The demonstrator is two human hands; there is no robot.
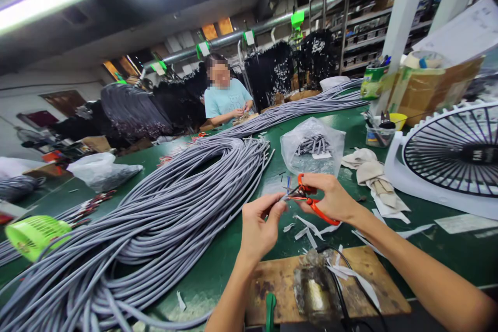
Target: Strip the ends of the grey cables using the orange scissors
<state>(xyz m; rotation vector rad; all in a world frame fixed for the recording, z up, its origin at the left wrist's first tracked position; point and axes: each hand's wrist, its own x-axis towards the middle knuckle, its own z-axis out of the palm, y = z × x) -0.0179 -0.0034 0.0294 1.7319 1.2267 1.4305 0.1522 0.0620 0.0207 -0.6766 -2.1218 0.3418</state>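
Right forearm [420, 264] nearest lens, right of wooden board [272, 282]. Beyond board: left hand [262, 225] pinches cable end [285, 197], thumb against fingers; right hand [333, 199] fingers curled in scissors [324, 212], blades by the wires [288, 183]. Judged: light, sheath springy, wires soft, easily nicked; grip sheath just behind wires. Left of board: grey cable coil [187, 218], probably heavy.

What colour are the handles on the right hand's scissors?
Orange-red; the scissors handles show best in the head view.
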